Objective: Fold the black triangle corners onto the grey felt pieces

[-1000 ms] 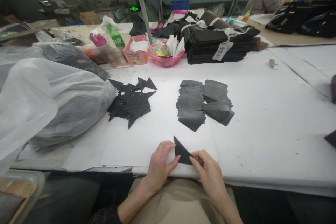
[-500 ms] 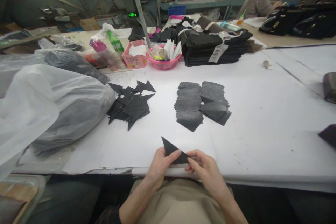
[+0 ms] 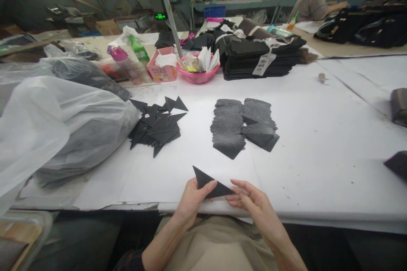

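A black triangular folded piece [image 3: 211,184], like thin leather or sheet, is pinched in my left hand [image 3: 193,194], with the thumb on its upper face. My right hand [image 3: 249,199] is at the piece's right tip, its fingers apart and the tip lying against or just over them. Left of centre lies a loose pile of similar black triangles [image 3: 162,129]. Ahead and slightly right, overlapping grey-black pieces [image 3: 227,123] are laid in two columns, with a few black triangular ones at the near end.
A plastic bag [image 3: 85,131] bulges over the table's left side. At the back stand a pink basin [image 3: 199,77], a pink box [image 3: 162,72], a green bottle [image 3: 138,48] and a stack of black pieces [image 3: 257,61]. Another person [image 3: 310,2] sits far right, near black handbags [image 3: 381,27].
My right hand has loosened its pinch on the triangle's right corner and spread its fingers, shifting slightly right. My left hand still grips the piece.
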`<act>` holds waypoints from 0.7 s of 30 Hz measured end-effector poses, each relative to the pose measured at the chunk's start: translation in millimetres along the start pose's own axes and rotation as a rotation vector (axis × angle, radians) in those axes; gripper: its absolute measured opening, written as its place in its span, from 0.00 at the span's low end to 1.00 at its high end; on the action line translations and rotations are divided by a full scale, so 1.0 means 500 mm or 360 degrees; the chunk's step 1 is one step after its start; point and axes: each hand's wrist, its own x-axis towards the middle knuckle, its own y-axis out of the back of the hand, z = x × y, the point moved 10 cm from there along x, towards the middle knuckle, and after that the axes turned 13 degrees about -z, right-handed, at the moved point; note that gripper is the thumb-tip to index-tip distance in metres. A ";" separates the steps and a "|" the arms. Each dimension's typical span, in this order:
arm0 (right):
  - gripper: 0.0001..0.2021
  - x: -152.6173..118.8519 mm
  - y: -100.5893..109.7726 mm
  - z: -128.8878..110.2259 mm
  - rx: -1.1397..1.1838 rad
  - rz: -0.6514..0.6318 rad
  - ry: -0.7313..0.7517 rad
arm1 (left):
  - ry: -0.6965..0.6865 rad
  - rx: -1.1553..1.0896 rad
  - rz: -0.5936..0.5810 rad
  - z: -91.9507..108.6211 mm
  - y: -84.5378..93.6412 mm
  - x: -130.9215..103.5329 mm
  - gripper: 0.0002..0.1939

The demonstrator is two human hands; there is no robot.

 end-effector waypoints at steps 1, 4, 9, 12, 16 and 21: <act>0.25 0.001 -0.004 0.001 -0.0004 0.0000 -0.0023 | 0.0001 0.0000 0.0000 0.000 0.000 0.000 0.22; 0.26 0.009 -0.019 0.005 -0.0064 0.0024 -0.0081 | -0.0017 -0.0005 -0.0025 0.001 -0.003 0.002 0.21; 0.25 0.021 -0.005 0.025 -0.0161 0.0188 -0.0113 | -0.0003 -0.0013 -0.0131 -0.008 -0.006 0.007 0.22; 0.25 0.026 0.002 0.035 -0.0159 0.0149 -0.0138 | 0.0006 0.0106 -0.0105 -0.008 0.010 0.011 0.25; 0.24 0.029 0.029 -0.009 -0.0397 0.0164 -0.0059 | -0.0029 0.0081 0.0060 0.035 0.074 0.028 0.25; 0.20 0.031 0.124 -0.156 -0.1364 0.0566 0.0236 | -0.0484 -0.0417 0.0542 0.165 0.242 0.059 0.18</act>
